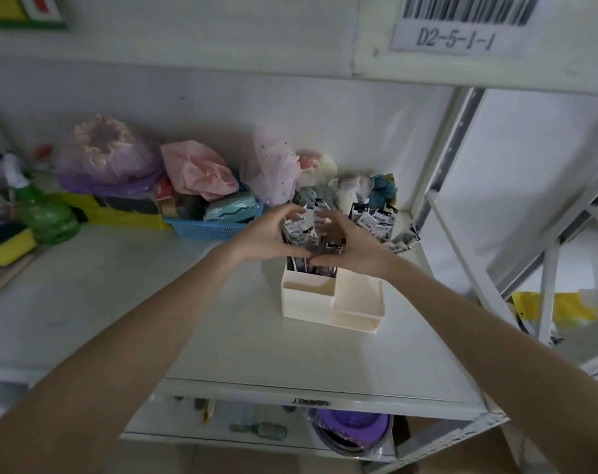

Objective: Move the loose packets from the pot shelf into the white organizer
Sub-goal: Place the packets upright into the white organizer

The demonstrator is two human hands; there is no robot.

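Nearest, below the working shelf (243,354), a lower shelf holds a purple pot (350,425), with no packets visible there from here. Both forearms reach up and forward from the bottom corners and meet over the organizer (328,302), which stands toward the right of the shelf. Its two front compartments look bare; the rear one is crowded with upright packets (306,230).

The left hand (267,236) cups the bundle from the left, fingers curled over its top and thumb low near the rim. The right hand (349,244) mirrors it from the right, fingers arched round the packet tops. The thumbs nearly touch at the front, so each grip is curled round the bundle rather than spread flat. Wrists are bent slightly inward, palms facing each other.

This looks like seating the bundle in the rear compartment. To do it well, I would keep both sides squeezed evenly so the packets stay upright, push down until their lower ends settle inside the walls, and let go gradually so none fan out over the rim. The organizer is light and could tip or slide backward, so the pressure should be downward, not forward.

Just behind and to the right, more packets (376,218) lean near soft toys. Further left sit a blue basket (205,229), pink bags and a green bottle (41,206).
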